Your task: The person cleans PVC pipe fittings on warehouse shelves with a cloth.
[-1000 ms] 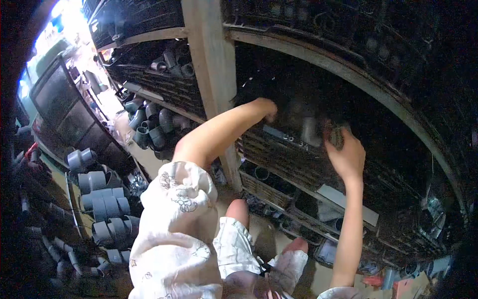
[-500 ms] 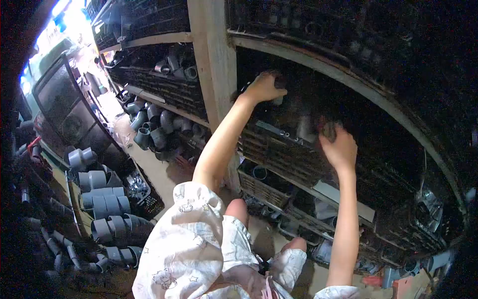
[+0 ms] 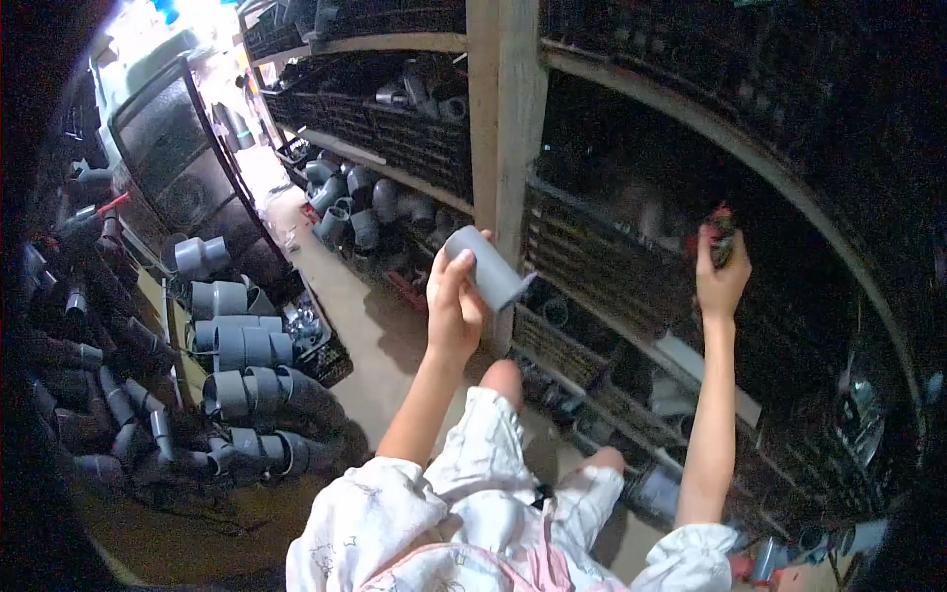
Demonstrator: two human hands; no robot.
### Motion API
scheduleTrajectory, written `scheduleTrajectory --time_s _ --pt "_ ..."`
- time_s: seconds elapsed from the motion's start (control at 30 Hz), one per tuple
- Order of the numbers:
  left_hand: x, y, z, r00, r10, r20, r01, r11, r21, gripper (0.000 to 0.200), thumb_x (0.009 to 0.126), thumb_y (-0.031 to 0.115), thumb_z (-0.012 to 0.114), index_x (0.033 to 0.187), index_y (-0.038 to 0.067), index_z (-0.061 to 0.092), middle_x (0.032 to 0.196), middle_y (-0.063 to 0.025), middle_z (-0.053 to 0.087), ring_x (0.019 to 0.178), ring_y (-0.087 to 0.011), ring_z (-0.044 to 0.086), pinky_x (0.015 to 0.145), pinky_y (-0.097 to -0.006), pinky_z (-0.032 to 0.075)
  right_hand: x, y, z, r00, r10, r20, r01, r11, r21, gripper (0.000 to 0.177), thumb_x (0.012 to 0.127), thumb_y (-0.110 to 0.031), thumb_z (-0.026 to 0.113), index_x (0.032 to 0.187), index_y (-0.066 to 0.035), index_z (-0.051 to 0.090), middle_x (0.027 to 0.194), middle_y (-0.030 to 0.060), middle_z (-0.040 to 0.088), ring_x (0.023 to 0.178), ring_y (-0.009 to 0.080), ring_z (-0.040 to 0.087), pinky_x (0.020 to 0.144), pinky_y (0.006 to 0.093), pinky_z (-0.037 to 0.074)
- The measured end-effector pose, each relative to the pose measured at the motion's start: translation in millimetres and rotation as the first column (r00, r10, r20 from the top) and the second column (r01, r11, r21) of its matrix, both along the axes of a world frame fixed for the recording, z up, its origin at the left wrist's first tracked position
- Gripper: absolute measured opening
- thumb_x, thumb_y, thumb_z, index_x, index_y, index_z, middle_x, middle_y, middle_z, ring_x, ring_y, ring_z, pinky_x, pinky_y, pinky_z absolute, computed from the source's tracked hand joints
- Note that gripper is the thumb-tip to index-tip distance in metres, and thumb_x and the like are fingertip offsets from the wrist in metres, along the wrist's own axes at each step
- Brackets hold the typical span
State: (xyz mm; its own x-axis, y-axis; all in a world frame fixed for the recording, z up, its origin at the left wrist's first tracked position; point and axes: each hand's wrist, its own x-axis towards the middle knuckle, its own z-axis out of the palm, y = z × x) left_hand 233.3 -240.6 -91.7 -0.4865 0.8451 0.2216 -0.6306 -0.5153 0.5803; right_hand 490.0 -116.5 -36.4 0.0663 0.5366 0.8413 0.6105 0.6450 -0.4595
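Note:
My left hand (image 3: 454,301) holds a short grey plastic pipe fitting (image 3: 486,267) in front of the wooden shelf post (image 3: 505,148), clear of the shelves. My right hand (image 3: 721,274) is raised to the dark crate (image 3: 612,261) on the shelf to the right of the post. Its fingers are closed on a small dark object with a red tip (image 3: 722,233); I cannot tell what that object is. I am crouching, and my knee (image 3: 505,380) shows below the hands.
Wooden shelves hold black crates of grey pipe fittings (image 3: 360,197) at left and right of the post. Stacks of grey pipe couplings (image 3: 237,345) stand on the floor at left, beside a black basket (image 3: 321,340). A narrow strip of floor (image 3: 385,345) runs between them.
My left hand has come out of the crate and down to the left with a grey fitting in it. My right hand stays at the crate. The view has shifted to the left.

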Motion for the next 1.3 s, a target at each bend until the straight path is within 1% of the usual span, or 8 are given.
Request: scheduleTrajectory --time_s 0.23,0.4,0.5,0.77,0.9,1.0,1.07,1.3 --pt "22 10 -22 0.934 -0.331 0.132 0.333 0.943 0.007 0.031 0.077 0.011 0.055 0.103 0.001 0.041 0.092 -0.0070 0.051 0.084 -0.0154 0.052 0.075 -0.0290 0.043 -24 -81 -35 0.814 0.320 -0.485 -0.436 0.889 -0.144 0.026 0.080 -0.025 0.050 0.092 -0.002 0.053 0.087 0.0039 0.056 0.080 0.0130 0.051 0.073 0.0275 0.039" --pt "78 11 -14 0.890 -0.443 -0.107 0.441 0.897 -0.045 0.031 0.078 0.009 0.054 0.105 -0.002 0.044 0.097 -0.0062 0.051 0.087 -0.0126 0.051 0.078 -0.0268 0.042 -63 -89 -33 0.798 0.495 -0.344 -0.566 0.811 -0.148 0.034 0.087 -0.031 0.035 0.098 -0.002 0.049 0.094 0.0063 0.050 0.087 0.0141 0.046 0.080 0.0272 0.035" --pt "106 1 -8 0.863 -0.454 -0.221 0.450 0.890 -0.071 0.036 0.078 0.009 0.055 0.110 -0.002 0.044 0.103 -0.0066 0.052 0.092 -0.0114 0.049 0.081 -0.0247 0.038 -49 -76 -31 0.341 0.384 -0.858 -0.879 0.455 -0.146 0.044 0.089 -0.036 0.029 0.116 -0.005 0.040 0.110 0.0046 0.048 0.103 0.0135 0.043 0.090 0.0254 0.031" --pt "134 8 -11 0.806 -0.272 -0.526 0.354 0.934 0.059 0.037 0.074 0.006 0.058 0.108 -0.003 0.046 0.105 -0.0091 0.052 0.097 -0.0140 0.048 0.086 -0.0275 0.036 -31 -115 -54 0.425 0.468 -0.774 -0.778 0.626 -0.049 0.052 0.089 -0.035 0.029 0.130 -0.007 0.015 0.129 0.0089 0.026 0.117 0.0168 0.029 0.097 0.0293 0.022" --pt "150 -12 -9 0.820 -0.313 -0.479 0.377 0.925 0.041 0.031 0.077 0.005 0.055 0.106 -0.002 0.046 0.098 -0.0051 0.051 0.091 -0.0092 0.047 0.080 -0.0233 0.037 -19 -99 -31 0.142 0.446 -0.884 -0.826 0.545 0.142 0.043 0.087 -0.034 0.036 0.120 -0.007 0.035 0.117 0.0099 0.043 0.106 0.0219 0.044 0.082 0.0317 0.041" --pt "141 14 4 0.937 -0.208 -0.282 0.212 0.977 -0.015 0.033 0.078 0.009 0.056 0.108 -0.003 0.046 0.098 -0.0069 0.053 0.088 -0.0103 0.049 0.079 -0.0230 0.037 -45 -117 -49 0.538 0.471 -0.699 -0.722 0.686 -0.093 0.050 0.089 -0.030 0.029 0.129 -0.003 0.016 0.130 0.0091 0.025 0.120 0.0180 0.025 0.099 0.0309 0.017" --pt "132 15 10 0.914 -0.206 -0.351 0.208 0.978 -0.031 0.035 0.076 0.009 0.058 0.107 -0.003 0.046 0.095 -0.0069 0.055 0.089 -0.0121 0.050 0.081 -0.0236 0.037 -48 -127 -67 0.529 0.441 -0.725 -0.732 0.670 -0.126 0.047 0.089 -0.027 0.031 0.130 -0.009 0.018 0.132 0.0036 0.022 0.121 0.0148 0.020 0.099 0.0294 0.014" --pt "145 -6 -23 0.873 -0.175 -0.455 0.244 0.965 0.097 0.028 0.076 0.003 0.054 0.102 -0.003 0.046 0.096 -0.0047 0.049 0.091 -0.0110 0.047 0.082 -0.0246 0.036 -40 -96 -47 0.013 0.485 -0.874 -0.880 0.421 0.221 0.046 0.088 -0.036 0.030 0.125 -0.008 0.028 0.121 0.0098 0.039 0.107 0.0237 0.041 0.090 0.0338 0.033"
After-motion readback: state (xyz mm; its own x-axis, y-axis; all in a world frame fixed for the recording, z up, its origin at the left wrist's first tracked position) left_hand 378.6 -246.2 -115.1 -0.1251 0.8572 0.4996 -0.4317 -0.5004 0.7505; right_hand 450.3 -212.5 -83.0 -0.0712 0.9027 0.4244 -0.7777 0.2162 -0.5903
